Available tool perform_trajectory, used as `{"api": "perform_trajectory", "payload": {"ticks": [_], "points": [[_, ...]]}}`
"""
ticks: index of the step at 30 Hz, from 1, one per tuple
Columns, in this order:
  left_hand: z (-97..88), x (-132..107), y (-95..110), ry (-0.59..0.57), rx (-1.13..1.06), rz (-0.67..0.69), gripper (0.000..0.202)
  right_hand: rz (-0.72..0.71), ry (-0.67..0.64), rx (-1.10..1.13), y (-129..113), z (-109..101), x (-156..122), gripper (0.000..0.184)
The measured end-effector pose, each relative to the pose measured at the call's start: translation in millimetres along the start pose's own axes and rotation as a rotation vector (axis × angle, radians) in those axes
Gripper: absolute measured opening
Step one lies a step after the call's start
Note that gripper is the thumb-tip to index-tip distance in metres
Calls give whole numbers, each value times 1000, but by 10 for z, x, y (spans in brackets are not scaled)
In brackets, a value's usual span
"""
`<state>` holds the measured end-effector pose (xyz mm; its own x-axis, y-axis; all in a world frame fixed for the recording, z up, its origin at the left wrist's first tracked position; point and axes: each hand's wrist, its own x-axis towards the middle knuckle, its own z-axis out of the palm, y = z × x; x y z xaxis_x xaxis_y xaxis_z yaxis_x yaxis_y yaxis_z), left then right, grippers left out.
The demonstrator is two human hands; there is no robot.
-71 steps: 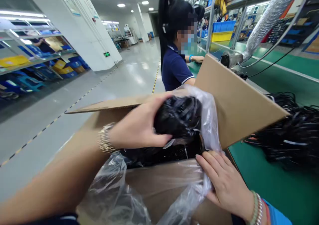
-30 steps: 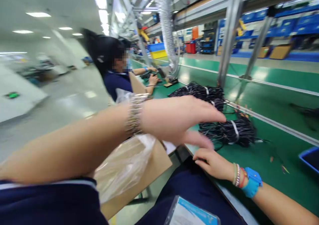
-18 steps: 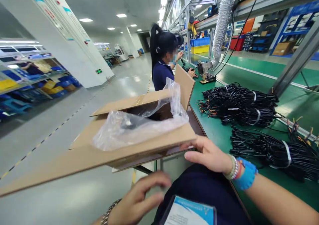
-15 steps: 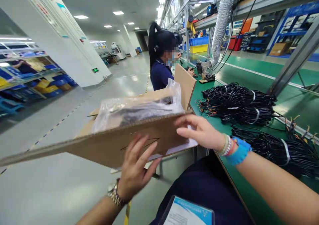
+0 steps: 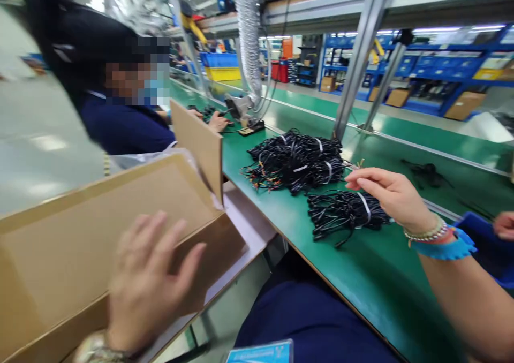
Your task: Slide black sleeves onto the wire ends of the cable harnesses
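Observation:
My left hand (image 5: 148, 282) lies flat against the side of a brown cardboard box (image 5: 80, 234), fingers spread; it is blurred by motion. The box sits at my left, beside the green bench (image 5: 361, 282), with one flap standing up. My right hand (image 5: 391, 194) hovers over the bench with fingers stretched out and nothing in them. It is just right of a small bundle of black cables (image 5: 341, 213) tied with a white band. A larger pile of black cable bundles (image 5: 295, 159) lies farther back.
A co-worker in a dark blue shirt (image 5: 124, 127) sits beyond the box, hands on the bench. A silver flexible duct (image 5: 249, 31) and metal posts (image 5: 357, 63) rise from the bench. A blue bin (image 5: 482, 240) and another person's hand (image 5: 505, 225) are at the right edge.
The view has swung right toward the bench. My right hand left the box edge and moved out over the cable bundle. My left hand stays spread on the box.

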<state>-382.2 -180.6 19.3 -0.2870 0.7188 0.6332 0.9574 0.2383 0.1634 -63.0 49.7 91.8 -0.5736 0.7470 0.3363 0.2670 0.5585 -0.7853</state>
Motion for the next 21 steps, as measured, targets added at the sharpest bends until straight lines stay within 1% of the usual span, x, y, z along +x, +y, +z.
{"api": "perform_trajectory", "payload": {"ticks": [1, 2, 3, 4, 6, 7, 8, 9, 11, 13, 14, 16, 18, 21], "points": [[111, -7, 283, -12, -110, 142, 75, 83, 82, -47, 137, -135, -113, 24], [233, 7, 595, -64, -216, 263, 75, 157, 144, -96, 266, -234, -225, 24], [364, 40, 918, -126, -295, 354, 73, 224, 166, -145, 380, -298, -334, 24], [502, 92, 1239, -194, -353, 436, 70, 279, 149, -186, 476, -332, -439, 25], [793, 233, 1812, -333, -425, 606, 68, 345, 51, -241, 613, -323, -640, 25], [942, 314, 2044, -374, -443, 665, 72, 351, 11, -266, 658, -293, -737, 25], [1090, 397, 2232, -409, -440, 700, 77, 337, -9, -298, 692, -254, -833, 25], [1233, 481, 2373, -437, -421, 711, 82, 309, -10, -340, 721, -210, -927, 24], [1485, 650, 2527, -478, -374, 707, 82, 247, 29, -435, 773, -123, -1102, 27], [1661, 840, 2559, -503, -382, 732, 73, 210, 40, -505, 819, -53, -1234, 37], [1712, 948, 2554, -518, -408, 749, 68, 202, 36, -532, 836, -28, -1273, 42], [1745, 1192, 2538, -576, -491, 743, 60, 170, 28, -595, 845, 0, -1285, 52], [1710, 1447, 2537, -688, -607, 658, 58, 104, 45, -667, 810, -4, -1218, 59], [1632, 1745, 2529, -876, -836, 540, 54, -13, 150, -755, 702, -51, -1055, 64]]}}
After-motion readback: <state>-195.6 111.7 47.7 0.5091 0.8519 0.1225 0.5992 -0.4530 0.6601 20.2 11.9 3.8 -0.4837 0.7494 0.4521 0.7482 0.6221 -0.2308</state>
